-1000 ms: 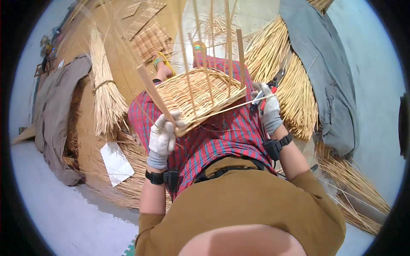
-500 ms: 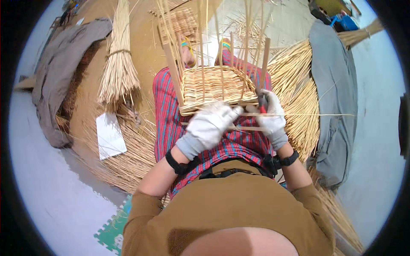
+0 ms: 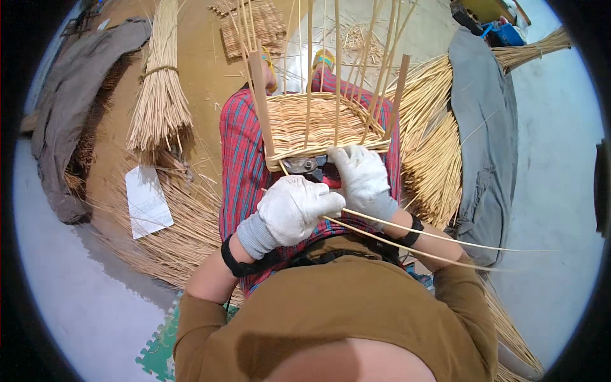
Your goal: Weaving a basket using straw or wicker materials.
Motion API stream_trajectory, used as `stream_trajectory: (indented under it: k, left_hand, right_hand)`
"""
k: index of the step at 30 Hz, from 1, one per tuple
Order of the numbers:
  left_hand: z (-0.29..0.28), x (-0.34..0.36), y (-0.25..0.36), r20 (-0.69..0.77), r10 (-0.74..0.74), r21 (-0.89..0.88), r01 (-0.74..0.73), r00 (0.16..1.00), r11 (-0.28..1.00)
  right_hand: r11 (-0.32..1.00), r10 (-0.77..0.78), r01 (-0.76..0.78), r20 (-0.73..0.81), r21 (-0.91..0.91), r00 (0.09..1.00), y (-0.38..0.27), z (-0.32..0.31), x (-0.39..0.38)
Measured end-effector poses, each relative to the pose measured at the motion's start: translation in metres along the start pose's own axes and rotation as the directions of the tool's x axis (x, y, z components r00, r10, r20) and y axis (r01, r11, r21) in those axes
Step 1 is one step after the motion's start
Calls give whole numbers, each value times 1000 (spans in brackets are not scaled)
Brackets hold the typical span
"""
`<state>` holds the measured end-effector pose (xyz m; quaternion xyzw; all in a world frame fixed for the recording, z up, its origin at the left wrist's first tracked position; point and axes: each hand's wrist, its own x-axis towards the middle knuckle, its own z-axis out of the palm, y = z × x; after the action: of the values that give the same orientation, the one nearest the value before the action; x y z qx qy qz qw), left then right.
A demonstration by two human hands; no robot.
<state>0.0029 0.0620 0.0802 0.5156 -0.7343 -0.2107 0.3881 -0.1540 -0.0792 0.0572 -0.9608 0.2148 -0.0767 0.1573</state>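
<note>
A partly woven wicker basket (image 3: pixel 305 121) rests across my lap, its tall bare stakes standing up around the woven base. At its near edge lies the metal head of a pair of pruning shears (image 3: pixel 305 165), red on the handle. My right hand (image 3: pixel 364 181), in a white glove, is closed on the shears; their handles are mostly hidden by it. Just nearer to me, my gloved left hand (image 3: pixel 294 209) pinches long thin wicker strands (image 3: pixel 414 246), whose loose ends trail to the right over my right forearm. One strand runs up toward the basket's near left corner.
A tied reed bundle (image 3: pixel 162 95) lies at the left beside a white sheet (image 3: pixel 148 200) and loose reeds. More reed bundles (image 3: pixel 433 146) lie at the right by a grey cloth (image 3: pixel 487 140). A woven panel (image 3: pixel 254 28) is beyond my feet.
My right hand has brought the shears left along the basket's near edge. The left hand has come down and nearer me, and the strands now slant toward my right forearm.
</note>
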Motion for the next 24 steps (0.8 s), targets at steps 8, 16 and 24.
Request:
stream_trajectory:
  k: [8, 16, 24]
  left_hand:
    - [-4, 3, -1, -74, -15, -49, 11, 997, 999]
    - [-28, -16, 13, -438, -597, -409, 443, 672, 798]
    - [-33, -323, -116, -783, -508, -614, 573, -358, 543]
  right_hand:
    - [1000, 0, 0, 7, 26, 1000, 0, 7, 6]
    - [982, -135, 108, 170, 157, 976, 36, -14, -11]
    - [985, 120, -155, -362, -69, 924, 112, -31, -62]
